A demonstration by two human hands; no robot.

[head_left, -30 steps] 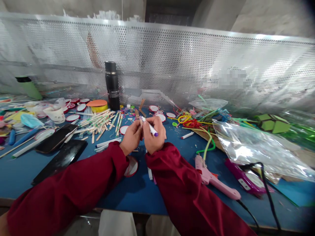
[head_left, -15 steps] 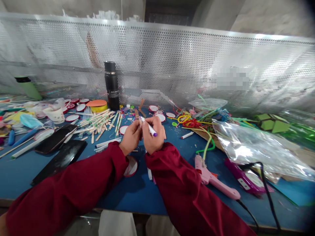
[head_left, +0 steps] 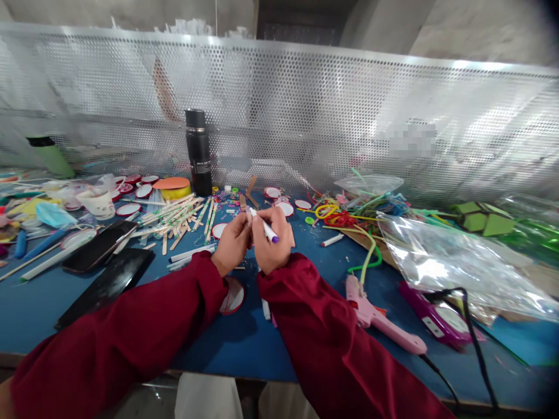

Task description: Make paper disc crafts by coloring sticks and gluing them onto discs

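My right hand [head_left: 275, 241] is closed round a white marker [head_left: 265, 226] with a purple end, holding it like a pen. Its tip points away from me and to the left. Right beside it my left hand [head_left: 233, 243] is pinched, its fingertips meeting those of the right; what it grips is small and mostly hidden by the fingers. A round white disc with a red rim [head_left: 233, 295] lies under the left wrist. White pens [head_left: 191, 254] rest on the table to the left of that hand.
Craft sticks [head_left: 174, 215] lie heaped at left, near a black bottle [head_left: 198, 154] and two dark phones [head_left: 105, 285]. At right are a pink glue gun [head_left: 379, 323] with a cord, a purple device [head_left: 437, 320] and a clear plastic bag [head_left: 454, 256]. A perforated metal screen [head_left: 305, 116] stands behind.
Almost nothing differs. Both hands stay together in the same place, with the marker's tip shifted very slightly.
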